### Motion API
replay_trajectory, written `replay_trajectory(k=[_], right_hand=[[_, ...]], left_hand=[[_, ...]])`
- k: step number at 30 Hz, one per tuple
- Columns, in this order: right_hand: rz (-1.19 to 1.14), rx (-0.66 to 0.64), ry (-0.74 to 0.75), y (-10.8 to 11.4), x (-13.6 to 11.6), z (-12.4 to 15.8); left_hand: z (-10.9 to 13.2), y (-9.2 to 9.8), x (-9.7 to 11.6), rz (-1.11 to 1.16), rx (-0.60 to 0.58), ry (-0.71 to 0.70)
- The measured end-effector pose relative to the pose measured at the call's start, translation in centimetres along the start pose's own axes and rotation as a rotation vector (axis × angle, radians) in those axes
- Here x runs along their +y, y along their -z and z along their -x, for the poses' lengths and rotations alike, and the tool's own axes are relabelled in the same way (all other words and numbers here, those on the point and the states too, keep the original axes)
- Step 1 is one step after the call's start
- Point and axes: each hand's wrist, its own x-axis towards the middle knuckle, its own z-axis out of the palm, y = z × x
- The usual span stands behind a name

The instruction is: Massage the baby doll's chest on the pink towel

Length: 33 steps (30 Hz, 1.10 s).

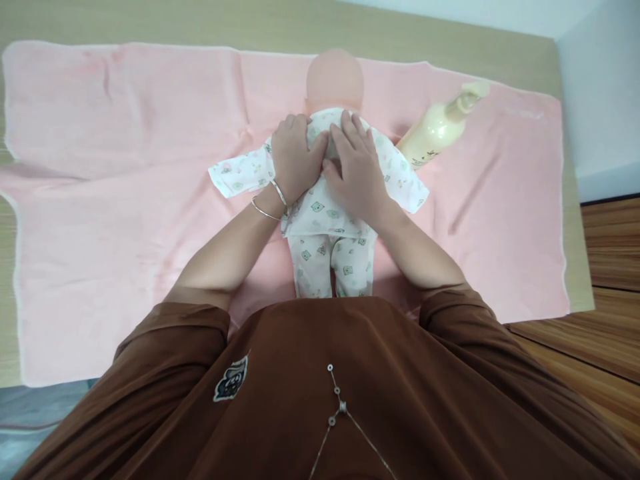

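Note:
A baby doll point(334, 80) lies on a pink mat, its smooth head at the far end and no facial features showing. It wears a white patterned top point(320, 210) and matching trousers point(353, 263), with both sleeves stretched out sideways. My left hand point(299, 155) rests on the doll's upper body near the left shoulder, fingers laid over the cloth and thumb apart. Beside it, my right hand point(357, 170) lies flat on the other side of the upper body, fingers extended. The two thumbs come close together at the middle.
The pink mat point(125, 220) has creases and covers most of a wooden table point(280, 23). A pale yellow pump bottle point(440, 130) lies at the doll's right, touching or close to the sleeve. A white wall point(600, 100) and brown wood-grain panels point(615, 260) border the right side.

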Motion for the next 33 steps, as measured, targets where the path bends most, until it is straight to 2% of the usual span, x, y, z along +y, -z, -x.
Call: replay_trajectory(k=[3,6,9,11,13,18,21,24,28,31,33], right_hand=[[-0.003,0.113,0.023,1.7,-0.1,0.5],[0.037,0.199,-0.034,2.7,-0.4,0.9],[0.068,0.105,-0.082,1.7,-0.4,0.5],[0.048,-0.007,-0.065,0.7,-0.2,0.0],[0.004,-0.042,-0.032,0.2,0.2,-0.3],[-0.006,0.138,0.02,1.6,0.6,-0.1],[0.075,0.168,-0.026,2.0,0.5,0.1],[0.084,0.066,-0.051,1.2,0.2,-0.1],[0.042,-0.102,-0.001,0.5,-0.4,0.4],[0.033,-0.198,0.116,2.1,-0.7,1.6],[-0.015,-0.281,0.21,4.1,-0.7,2.5]], left_hand=[[0.1,0.2,0.0,-0.017,-0.018,0.015],[0.1,0.0,0.0,-0.01,-0.005,0.015],[0.0,-0.3,-0.3,0.033,0.04,-0.003],[-0.1,-0.5,-0.5,0.112,0.063,-0.025],[-0.3,-0.6,-0.8,0.223,0.077,-0.028],[-0.6,-1.0,-1.3,0.369,0.072,-0.019],[-0.9,-1.4,-1.4,0.344,0.065,0.019],[-1.2,-1.8,-1.8,0.326,0.071,0.001],[-2.0,-1.5,-2.6,0.393,0.058,-0.02],[-2.3,0.1,-2.0,0.461,0.08,0.011],[-1.8,1.7,-0.1,0.527,0.153,-0.055]])
